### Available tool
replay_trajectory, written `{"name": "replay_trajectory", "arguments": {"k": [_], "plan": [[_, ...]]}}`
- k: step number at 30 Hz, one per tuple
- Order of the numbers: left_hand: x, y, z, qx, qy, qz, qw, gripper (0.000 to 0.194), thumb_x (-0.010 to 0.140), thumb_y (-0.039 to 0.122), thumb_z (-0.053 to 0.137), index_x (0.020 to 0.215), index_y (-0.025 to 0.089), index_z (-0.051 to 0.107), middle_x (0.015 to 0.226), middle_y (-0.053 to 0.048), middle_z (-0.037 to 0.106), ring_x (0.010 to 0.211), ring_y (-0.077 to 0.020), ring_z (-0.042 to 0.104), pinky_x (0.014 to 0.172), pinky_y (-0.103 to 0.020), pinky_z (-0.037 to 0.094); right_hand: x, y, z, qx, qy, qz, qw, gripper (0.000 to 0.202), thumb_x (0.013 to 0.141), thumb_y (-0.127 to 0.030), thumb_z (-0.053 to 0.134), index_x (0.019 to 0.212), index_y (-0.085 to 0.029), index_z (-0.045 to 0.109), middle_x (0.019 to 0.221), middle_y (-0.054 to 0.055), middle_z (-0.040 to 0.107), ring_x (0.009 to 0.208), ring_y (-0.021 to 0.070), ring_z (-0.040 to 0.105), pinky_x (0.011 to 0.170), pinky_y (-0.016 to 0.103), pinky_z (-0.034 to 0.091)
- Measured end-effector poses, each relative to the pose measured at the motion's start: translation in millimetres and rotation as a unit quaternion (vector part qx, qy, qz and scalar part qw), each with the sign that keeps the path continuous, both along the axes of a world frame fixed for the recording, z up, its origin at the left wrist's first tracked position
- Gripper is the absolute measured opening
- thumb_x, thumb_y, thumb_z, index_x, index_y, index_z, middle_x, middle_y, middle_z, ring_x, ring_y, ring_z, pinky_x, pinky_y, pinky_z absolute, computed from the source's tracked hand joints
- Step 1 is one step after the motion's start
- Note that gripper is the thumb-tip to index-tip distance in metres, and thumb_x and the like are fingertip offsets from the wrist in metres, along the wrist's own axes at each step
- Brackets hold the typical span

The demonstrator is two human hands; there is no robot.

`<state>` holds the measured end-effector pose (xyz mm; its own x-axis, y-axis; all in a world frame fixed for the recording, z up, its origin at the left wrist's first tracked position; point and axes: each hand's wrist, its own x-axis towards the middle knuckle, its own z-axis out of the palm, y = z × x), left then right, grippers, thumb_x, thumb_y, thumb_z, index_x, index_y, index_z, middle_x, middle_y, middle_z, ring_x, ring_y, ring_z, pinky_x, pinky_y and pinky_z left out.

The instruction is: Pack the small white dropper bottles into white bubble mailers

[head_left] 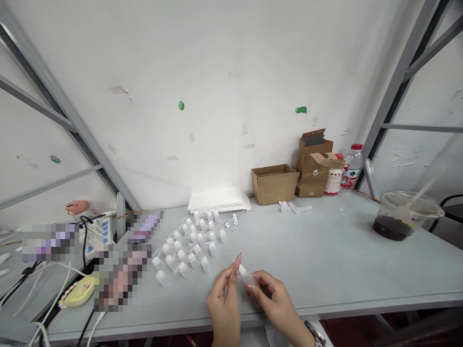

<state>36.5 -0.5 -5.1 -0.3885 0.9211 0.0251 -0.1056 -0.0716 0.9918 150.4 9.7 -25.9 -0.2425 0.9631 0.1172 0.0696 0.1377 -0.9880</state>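
Note:
Near the front edge of the grey table, my right hand (pixel 273 294) is closed round a small translucent white bottle (pixel 247 275), which tilts with its top toward the upper left. My left hand (pixel 227 294) is pinched at the bottle's top; whatever lies between its fingertips is too small to make out. Left of my hands stand several similar small white bottles (pixel 183 269) in loose rows, many with thin looped straps at their caps. Several small white caps or rings (pixel 227 224) lie behind them.
At the back are a white paper stack (pixel 219 200), a cardboard box (pixel 275 185), a brown paper bag (pixel 314 173) and a red-capped bottle (pixel 352 168). A clear bowl (pixel 398 219) with dark liquid stands right. Cables, a power strip (pixel 103 231) and a yellow item (pixel 82 291) lie left.

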Motion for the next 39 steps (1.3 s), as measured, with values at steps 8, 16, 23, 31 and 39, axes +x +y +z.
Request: {"name": "replay_trajectory", "arguments": {"k": [8, 16, 23, 31, 39], "plan": [[-7.5, 9.4, 15.9, -0.012, -0.055, -0.081, 0.995, 0.033, 0.07, 0.043, 0.064, 0.086, 0.015, 0.071, 0.095, -0.011, 0.071, 0.096, -0.026, 0.062, 0.083, -0.034, 0.049, 2.4, 3.9, 2.6, -0.049, 0.087, 0.078, 0.992, 0.038, 0.081, -0.053, 0.048, 0.075, -0.015, 0.054, 0.056, -0.002, 0.052, 0.051, 0.0097, 0.043, 0.053, 0.023, 0.035], [-12.7, 19.7, 7.1, -0.009, -0.055, -0.049, 0.997, 0.028, 0.066, 0.04, 0.067, 0.077, 0.015, 0.072, 0.089, -0.011, 0.073, 0.093, -0.0263, 0.064, 0.086, -0.035, 0.047, 0.7, 5.1, 0.4, -0.058, 0.085, 0.061, 0.993, 0.042, 0.08, -0.056, 0.047, 0.073, -0.016, 0.053, 0.053, -0.003, 0.051, 0.048, 0.0095, 0.043, 0.05, 0.022, 0.035], [6.6, 12.8, -2.2, -0.012, -0.117, 0.013, 0.993, 0.03, 0.069, 0.038, 0.065, 0.085, 0.014, 0.072, 0.099, -0.012, 0.07, 0.104, -0.0283, 0.059, 0.091, -0.038, 0.045, -0.4, 2.9, 1.7, -0.058, 0.057, 0.047, 0.996, 0.04, 0.08, -0.056, 0.048, 0.071, -0.017, 0.05, 0.053, -0.003, 0.051, 0.047, 0.0091, 0.042, 0.049, 0.022, 0.034], [8.0, 4.8, 6.1, -0.02, -0.136, -0.06, 0.989, 0.035, 0.067, 0.035, 0.069, 0.097, 0.018, 0.069, 0.111, -0.009, 0.065, 0.111, -0.0254, 0.055, 0.095, -0.035, 0.043, 1.3, 3.9, -1.7, -0.037, 0.08, 0.066, 0.994, 0.038, 0.082, -0.054, 0.046, 0.079, -0.016, 0.051, 0.056, -0.003, 0.051, 0.052, 0.0101, 0.044, 0.053, 0.023, 0.035], [1.1, 6.9, 10.7, -0.028, -0.145, -0.034, 0.988, 0.036, 0.062, 0.041, 0.071, 0.09, 0.017, 0.07, 0.099, -0.01, 0.071, 0.101, -0.0255, 0.061, 0.086, -0.033, 0.049, 1.8, 2.8, 0.9, -0.041, 0.071, 0.079, 0.994, 0.038, 0.083, -0.054, 0.044, 0.075, -0.018, 0.05, 0.055, -0.003, 0.05, 0.051, 0.0103, 0.044, 0.053, 0.023, 0.035]]}}
